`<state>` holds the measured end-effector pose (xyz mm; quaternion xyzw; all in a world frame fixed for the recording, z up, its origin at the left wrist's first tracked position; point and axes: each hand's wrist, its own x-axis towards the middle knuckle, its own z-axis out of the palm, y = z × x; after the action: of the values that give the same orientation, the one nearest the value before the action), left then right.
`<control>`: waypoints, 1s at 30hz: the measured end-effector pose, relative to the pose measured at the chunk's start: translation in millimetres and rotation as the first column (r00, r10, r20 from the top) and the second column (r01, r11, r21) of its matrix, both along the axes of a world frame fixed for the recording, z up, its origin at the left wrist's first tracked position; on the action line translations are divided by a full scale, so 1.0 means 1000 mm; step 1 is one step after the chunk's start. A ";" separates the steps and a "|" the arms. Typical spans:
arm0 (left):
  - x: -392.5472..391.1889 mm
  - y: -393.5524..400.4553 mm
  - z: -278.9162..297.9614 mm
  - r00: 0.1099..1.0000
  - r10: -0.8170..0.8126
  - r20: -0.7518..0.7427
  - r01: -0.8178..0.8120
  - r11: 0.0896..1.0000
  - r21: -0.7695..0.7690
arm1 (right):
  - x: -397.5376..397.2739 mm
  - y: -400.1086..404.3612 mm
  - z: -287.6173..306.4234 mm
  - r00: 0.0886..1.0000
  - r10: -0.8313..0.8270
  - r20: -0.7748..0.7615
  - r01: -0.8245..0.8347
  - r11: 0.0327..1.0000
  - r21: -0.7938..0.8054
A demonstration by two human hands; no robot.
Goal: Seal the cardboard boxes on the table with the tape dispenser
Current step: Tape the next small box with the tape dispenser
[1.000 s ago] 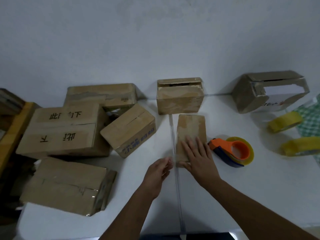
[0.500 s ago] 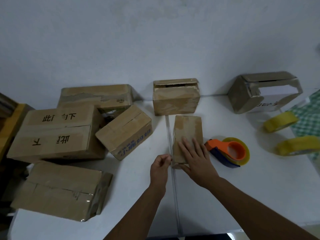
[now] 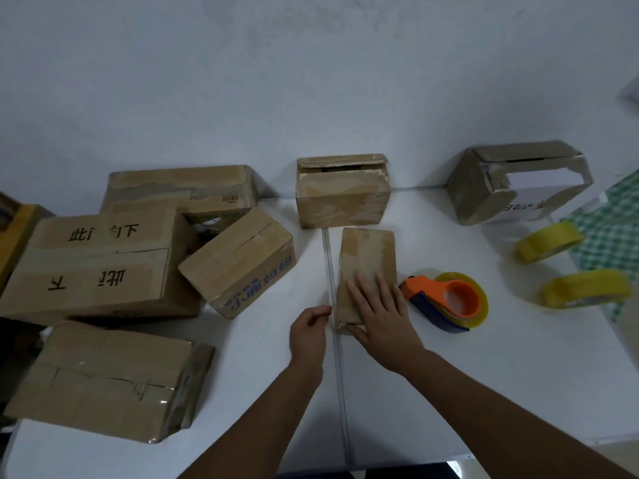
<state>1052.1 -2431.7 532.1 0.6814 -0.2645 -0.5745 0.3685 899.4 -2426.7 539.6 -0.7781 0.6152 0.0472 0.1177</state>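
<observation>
White table (image 3: 449,392): cardboard boxes (image 3: 238,261), tape dispenser (image 3: 449,300), tape rolls (image 3: 549,240).

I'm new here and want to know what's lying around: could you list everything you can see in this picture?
small box: one, brown, table centre, under the right hand
open-topped box: one, brown, behind the small box, by the wall
printed boxes: four, brown, clustered at table left
torn box: one, grey-brown with a white label, far right by the wall
tape dispenser: one, orange and blue with a yellowish roll, right of the small box
tape rolls: two, yellow, right edge
checked cloth: one, green and white, right edge
table: one, white
left hand: fingers curled at the box's near left corner
right hand: flat on the small box
</observation>
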 end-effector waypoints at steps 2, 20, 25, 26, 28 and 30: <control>0.003 0.008 0.009 0.998 -0.063 -0.028 0.061 0.997 -0.044 | 0.001 0.000 0.000 1.000 -0.003 0.015 0.003 1.000 -0.012; 0.031 -0.054 0.020 0.082 -0.632 0.770 0.956 0.269 0.119 | -0.002 -0.001 0.005 0.999 0.035 -0.008 -0.034 0.996 0.077; 0.041 -0.037 0.008 0.132 -0.697 0.705 0.927 0.339 0.161 | -0.016 -0.003 0.028 0.836 -0.151 0.527 0.090 0.986 0.141; 0.046 -0.035 0.010 0.180 -0.692 0.699 0.910 0.386 0.148 | -0.021 -0.003 0.033 0.737 -0.265 0.622 0.206 0.964 0.167; 0.050 -0.034 0.019 0.299 -0.606 0.737 0.863 0.501 0.062 | -0.025 -0.001 0.042 0.523 -0.470 0.711 0.350 0.879 0.323; 0.041 -0.036 0.030 0.382 -0.498 0.779 0.837 0.544 -0.063 | -0.016 0.007 0.049 0.426 -0.572 0.701 0.317 0.820 0.476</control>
<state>1093.4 -2467.6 561.9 0.5590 -0.7638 -0.3016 0.1147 883.8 -2419.6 588.1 -0.4901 0.6589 -0.2694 0.5031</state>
